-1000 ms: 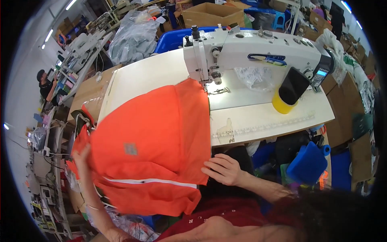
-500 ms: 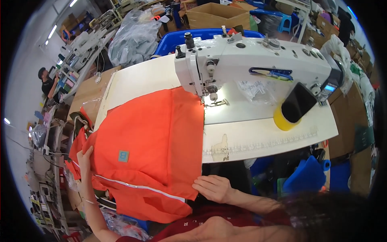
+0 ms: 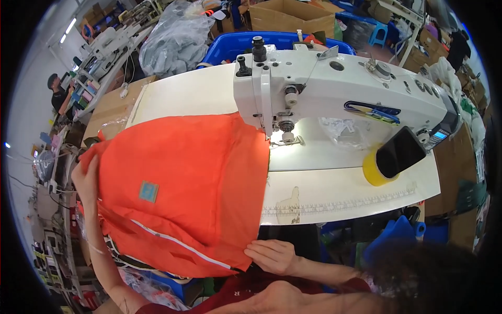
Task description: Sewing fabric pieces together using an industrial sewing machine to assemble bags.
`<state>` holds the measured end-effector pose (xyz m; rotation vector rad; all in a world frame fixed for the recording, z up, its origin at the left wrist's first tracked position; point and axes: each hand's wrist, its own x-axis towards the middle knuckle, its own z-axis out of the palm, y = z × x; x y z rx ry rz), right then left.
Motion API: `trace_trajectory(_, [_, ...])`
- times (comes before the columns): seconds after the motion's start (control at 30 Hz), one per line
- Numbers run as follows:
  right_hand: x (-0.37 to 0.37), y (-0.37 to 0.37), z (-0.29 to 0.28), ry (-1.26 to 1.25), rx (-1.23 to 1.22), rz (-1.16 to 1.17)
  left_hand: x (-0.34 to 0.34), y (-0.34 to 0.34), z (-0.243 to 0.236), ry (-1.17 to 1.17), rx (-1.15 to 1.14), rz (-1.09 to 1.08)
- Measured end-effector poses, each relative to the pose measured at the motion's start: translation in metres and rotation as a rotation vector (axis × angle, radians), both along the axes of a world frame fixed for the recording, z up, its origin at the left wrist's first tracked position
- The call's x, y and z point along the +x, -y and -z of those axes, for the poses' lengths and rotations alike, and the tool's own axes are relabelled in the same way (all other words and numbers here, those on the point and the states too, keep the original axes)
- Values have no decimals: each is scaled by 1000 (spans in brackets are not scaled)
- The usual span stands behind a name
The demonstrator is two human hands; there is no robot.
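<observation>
An orange fabric piece [image 3: 172, 157], with a small square patch [image 3: 148, 191] and a pale zipper strip [image 3: 178, 240], lies across the left of the sewing table; its right edge runs up under the needle area of a white sewing machine [image 3: 314, 83]. My left hand [image 3: 86, 180] grips the fabric's far-left edge, fingers bent round it. Down at the lower right corner, my right hand [image 3: 269, 254] pinches the fabric's edge. The presser foot [image 3: 285, 140] sits by the upper end of that edge; whether it presses on the cloth I cannot tell.
A phone [image 3: 400, 152] leans in a yellow tape roll [image 3: 374, 170] at right, above a printed ruler [image 3: 340, 204]. Behind are a blue bin [image 3: 219, 47], cardboard box [image 3: 290, 18] and bagged goods [image 3: 167, 47]. A co-worker [image 3: 57, 91] is at far left; blue objects [image 3: 395, 230] lie below the table.
My left hand has moved left and up with the fabric edge, spreading it flatter. My right hand, still on the corner, has moved down and slightly left. The view has shifted a little.
</observation>
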<state>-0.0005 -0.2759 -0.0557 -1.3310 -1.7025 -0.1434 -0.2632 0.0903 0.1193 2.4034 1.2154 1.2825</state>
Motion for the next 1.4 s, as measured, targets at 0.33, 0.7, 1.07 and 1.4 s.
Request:
trace_trajectory(0.33, [-6,-4,6,-143,-125,4,243,128,109,-417,525,831])
trace_trajectory(0.7, [15,6,-12,-176,-275,-116,248,121,135,-355,264,923])
trace_trajectory(1.07, [30,12,12,-155,-324,-98,269,118,132,-356,274,904])
trace_trajectory(1.4, [43,-8,-32,-1,-237,-53,272,111,131,-335,243,917])
